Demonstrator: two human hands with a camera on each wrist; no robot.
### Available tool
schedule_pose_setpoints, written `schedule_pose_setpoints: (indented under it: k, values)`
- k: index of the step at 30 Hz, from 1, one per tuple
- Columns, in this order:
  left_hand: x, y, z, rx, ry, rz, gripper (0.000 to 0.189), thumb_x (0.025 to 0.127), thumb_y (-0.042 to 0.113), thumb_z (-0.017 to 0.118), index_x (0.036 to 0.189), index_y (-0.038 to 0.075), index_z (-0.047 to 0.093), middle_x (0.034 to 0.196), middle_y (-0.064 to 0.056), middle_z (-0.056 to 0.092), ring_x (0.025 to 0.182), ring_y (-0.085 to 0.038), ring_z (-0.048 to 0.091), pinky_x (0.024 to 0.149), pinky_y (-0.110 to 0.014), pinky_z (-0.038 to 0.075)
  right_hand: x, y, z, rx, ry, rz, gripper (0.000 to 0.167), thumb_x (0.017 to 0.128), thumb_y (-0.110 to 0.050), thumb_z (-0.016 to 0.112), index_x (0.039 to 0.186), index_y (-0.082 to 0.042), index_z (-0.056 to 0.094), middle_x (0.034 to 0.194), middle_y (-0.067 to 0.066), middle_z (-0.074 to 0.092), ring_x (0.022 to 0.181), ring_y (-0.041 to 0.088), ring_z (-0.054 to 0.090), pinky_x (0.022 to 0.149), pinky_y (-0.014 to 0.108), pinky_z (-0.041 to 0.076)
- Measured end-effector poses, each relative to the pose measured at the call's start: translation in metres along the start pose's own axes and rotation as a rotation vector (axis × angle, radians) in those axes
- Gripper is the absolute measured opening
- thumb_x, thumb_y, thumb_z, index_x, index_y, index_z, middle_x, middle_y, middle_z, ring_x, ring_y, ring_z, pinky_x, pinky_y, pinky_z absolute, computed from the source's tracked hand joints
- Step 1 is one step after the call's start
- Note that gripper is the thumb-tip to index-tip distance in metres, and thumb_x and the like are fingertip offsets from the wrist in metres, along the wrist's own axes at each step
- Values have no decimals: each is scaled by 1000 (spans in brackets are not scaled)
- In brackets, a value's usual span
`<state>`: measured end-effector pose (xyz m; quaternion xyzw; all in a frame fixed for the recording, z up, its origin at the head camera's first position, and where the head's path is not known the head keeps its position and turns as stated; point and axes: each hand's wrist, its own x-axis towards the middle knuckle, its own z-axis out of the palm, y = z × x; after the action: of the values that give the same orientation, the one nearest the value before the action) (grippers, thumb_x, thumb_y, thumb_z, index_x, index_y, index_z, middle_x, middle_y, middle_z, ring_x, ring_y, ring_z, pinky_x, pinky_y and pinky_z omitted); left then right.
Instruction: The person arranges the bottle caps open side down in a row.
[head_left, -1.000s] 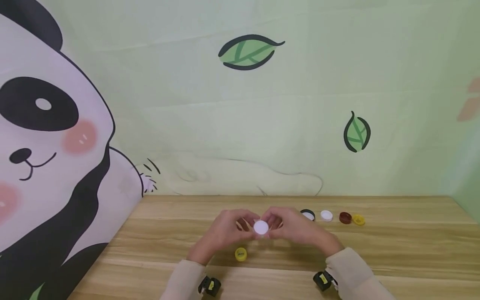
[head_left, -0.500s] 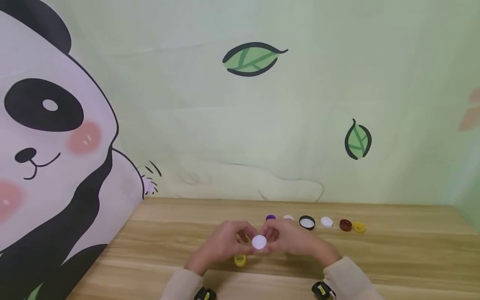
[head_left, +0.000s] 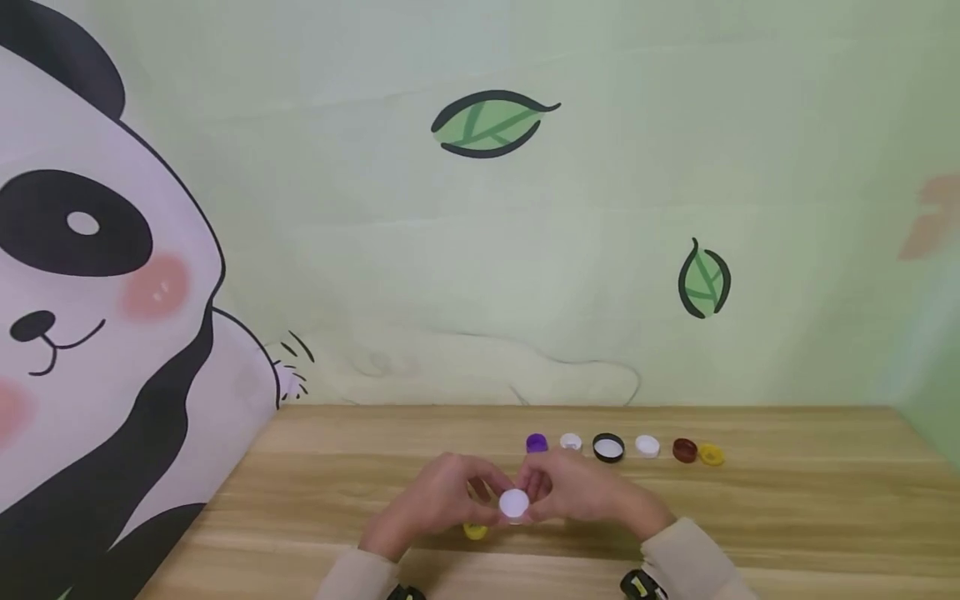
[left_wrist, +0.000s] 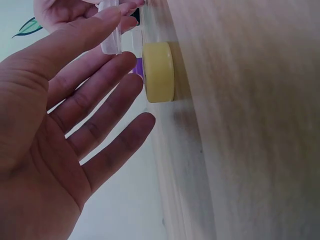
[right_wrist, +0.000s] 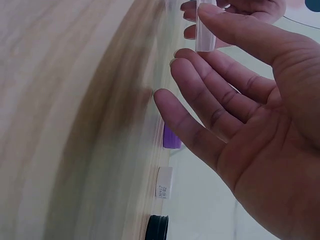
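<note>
A round white cap [head_left: 513, 502] with a clear, see-through rim is held above the table between both hands. My left hand [head_left: 450, 497] pinches its left side between thumb and forefinger; the other fingers stretch out free in the left wrist view. From the other side my right hand [head_left: 581, 493] pinches the same cap [right_wrist: 205, 35] with thumb and fingertips, its remaining fingers spread. Below and beside the left hand, a yellow cap [left_wrist: 158, 72] stands on the table, partly covered by that hand in the head view.
Along the back of the wooden table [head_left: 787, 508] runs a row of caps: a purple cap [head_left: 536, 442], a small white cap [head_left: 571, 442], a black ring-like lid [head_left: 608, 448], another white cap [head_left: 647, 447], a brown cap [head_left: 685, 451] and a yellow open cap [head_left: 712, 454]. A printed cloth hangs behind.
The head view has shifted, and both hands with the white cap sit lower in it. The purple and small white caps, hidden a second ago, now show behind the right hand.
</note>
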<state>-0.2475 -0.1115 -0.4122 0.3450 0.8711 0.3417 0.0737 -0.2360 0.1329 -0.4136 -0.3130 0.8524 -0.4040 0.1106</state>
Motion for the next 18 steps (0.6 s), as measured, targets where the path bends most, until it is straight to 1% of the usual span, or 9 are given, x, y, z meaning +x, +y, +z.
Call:
schedule_pose_setpoints:
  k: [7, 14, 18]
  values:
    - [-1, -2, 3, -17, -17, 11, 25, 82, 15, 93, 105, 17, 82, 94, 13, 77, 84, -7, 70, 77, -25, 57, -2, -1, -1, -17, -19, 2, 26, 85, -13, 89, 104, -14, 71, 90, -5, 69, 82, 11, 65, 74, 28, 57]
    - [-1, -2, 4, -67, -42, -16, 24, 82, 14, 93, 104, 15, 82, 96, 11, 78, 83, -4, 72, 71, -24, 59, -1, 0, -1, -35, -32, -1, 24, 85, -11, 88, 103, -14, 72, 88, -8, 69, 80, 9, 65, 71, 27, 57]
    - [-2, -1, 6, -78, -61, -20, 24, 83, 15, 93, 104, 14, 81, 93, 8, 77, 83, -5, 72, 71, -24, 59, -1, 0, 1, -32, -46, 2, 25, 85, -12, 89, 102, -14, 71, 87, -8, 68, 77, 9, 65, 68, 26, 56]
